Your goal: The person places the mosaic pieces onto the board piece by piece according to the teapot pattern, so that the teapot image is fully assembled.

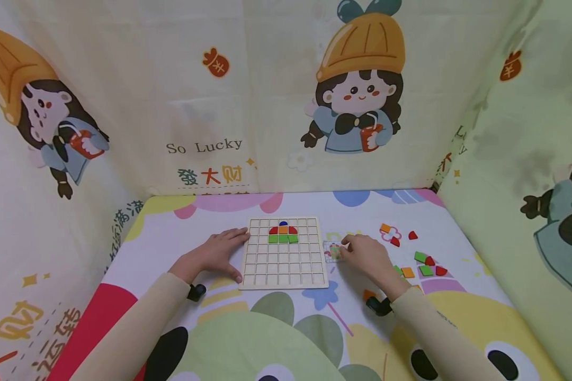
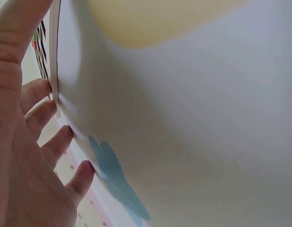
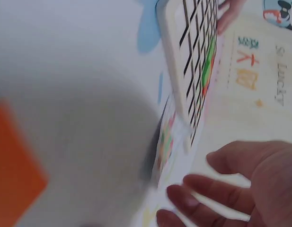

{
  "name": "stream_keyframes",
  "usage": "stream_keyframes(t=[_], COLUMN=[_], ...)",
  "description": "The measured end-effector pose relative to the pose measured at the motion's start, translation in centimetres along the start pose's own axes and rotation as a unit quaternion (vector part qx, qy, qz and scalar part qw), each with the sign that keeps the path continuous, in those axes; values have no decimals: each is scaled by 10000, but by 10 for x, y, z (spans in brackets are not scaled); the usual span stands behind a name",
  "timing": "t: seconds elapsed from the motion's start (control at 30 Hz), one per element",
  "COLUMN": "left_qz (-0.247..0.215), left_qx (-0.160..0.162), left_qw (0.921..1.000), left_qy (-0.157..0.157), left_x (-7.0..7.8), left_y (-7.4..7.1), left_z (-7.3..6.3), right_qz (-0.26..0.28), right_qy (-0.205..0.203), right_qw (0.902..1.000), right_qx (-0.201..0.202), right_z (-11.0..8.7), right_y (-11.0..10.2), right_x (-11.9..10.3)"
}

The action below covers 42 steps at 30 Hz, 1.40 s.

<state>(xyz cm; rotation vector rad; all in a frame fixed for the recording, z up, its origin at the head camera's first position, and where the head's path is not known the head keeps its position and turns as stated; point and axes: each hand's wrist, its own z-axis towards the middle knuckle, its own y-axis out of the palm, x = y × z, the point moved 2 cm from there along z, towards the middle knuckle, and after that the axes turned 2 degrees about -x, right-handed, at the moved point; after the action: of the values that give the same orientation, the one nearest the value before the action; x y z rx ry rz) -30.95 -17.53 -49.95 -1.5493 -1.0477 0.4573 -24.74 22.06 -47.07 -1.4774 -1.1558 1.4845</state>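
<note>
A pale wooden grid board (image 1: 286, 267) lies flat on the table. In its upper rows sit a blue half-round piece (image 1: 283, 223), red rounded pieces (image 1: 274, 230) beside an orange square (image 1: 283, 230), and a row of green squares (image 1: 283, 239). My left hand (image 1: 212, 256) rests at the board's left edge, thumb and fingers spread. A small printed pattern card (image 1: 332, 252) lies against the board's right side. Over its right end is my right hand (image 1: 369, 258); in the right wrist view its loosely bent fingers (image 3: 216, 189) stand apart from the card (image 3: 165, 142), with nothing between them.
Loose pieces lie scattered on the right: a red one (image 1: 412, 235), an orange square (image 1: 407, 272), a green square (image 1: 426, 271) and several others. An orange piece (image 1: 368, 294) is close by the right wrist. Printed cloth walls (image 1: 276, 106) enclose the table's back and sides.
</note>
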Motion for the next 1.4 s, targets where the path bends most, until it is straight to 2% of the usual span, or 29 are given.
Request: stream_keyframes(t=[0.27, 0.47, 0.67, 0.97, 1.27, 1.4], left_qz=[23, -30, -27, 41, 30, 36], left_qx=[-39, -35, -17, -47, -64, -34], left_qw=[10000, 10000, 10000, 10000, 10000, 10000], left_qy=[-10, -12, 12, 0, -39, -23], left_x=[-2, -2, -3, -5, -3, -3], left_y=[2, 2, 2, 2, 2, 1], left_z=[3, 2, 2, 3, 2, 2], right_qz=[-144, -252, -349, -208, 104, 141], right_qy=[942, 1210, 1283, 1219, 1369, 1267], right_qw=[9949, 9917, 9904, 9914, 9891, 9904], right_qx=[-335, -363, -367, -422, -526, -533], right_z=[-18, -23, -24, -21, -17, -14], right_y=[-13, -13, -12, -11, -11, -13], right_x=[42, 55, 57, 59, 62, 63])
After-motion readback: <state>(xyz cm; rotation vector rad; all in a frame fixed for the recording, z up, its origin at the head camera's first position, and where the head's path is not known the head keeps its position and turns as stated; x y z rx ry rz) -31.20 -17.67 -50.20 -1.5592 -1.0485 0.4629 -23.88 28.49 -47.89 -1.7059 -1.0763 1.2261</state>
